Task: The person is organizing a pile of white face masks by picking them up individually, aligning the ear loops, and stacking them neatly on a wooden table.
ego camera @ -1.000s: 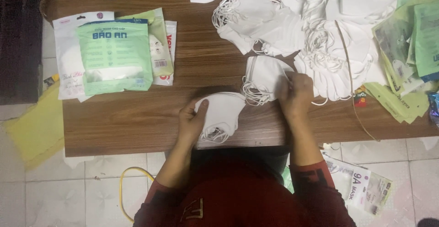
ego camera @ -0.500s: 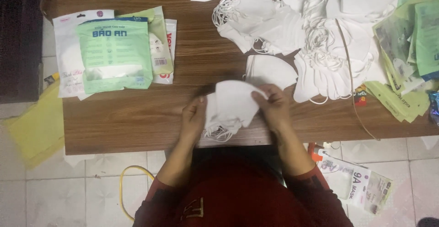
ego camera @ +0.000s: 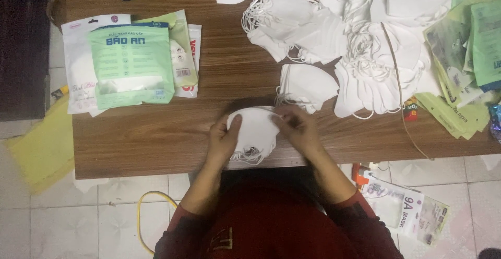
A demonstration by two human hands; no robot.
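A small stack of folded white face masks (ego camera: 255, 131) lies at the near edge of the brown wooden table (ego camera: 156, 134). My left hand (ego camera: 223, 141) grips the stack's left side, thumb on top. My right hand (ego camera: 297, 128) holds its right side, fingers curled over the top mask. The ear loops hang out beneath the stack toward me. Just beyond my right hand rests another folded white mask (ego camera: 305, 86).
Green and white mask packets (ego camera: 130, 63) are stacked at the left of the table. A big heap of loose white masks (ego camera: 365, 45) fills the far right, with flat green packets (ego camera: 469, 55) beside it. More packets (ego camera: 402, 209) and a yellow cable (ego camera: 148, 204) lie on the tiled floor.
My right hand brought a mask from the right onto the stack in front of me. Both hands now close on the stack's sides.
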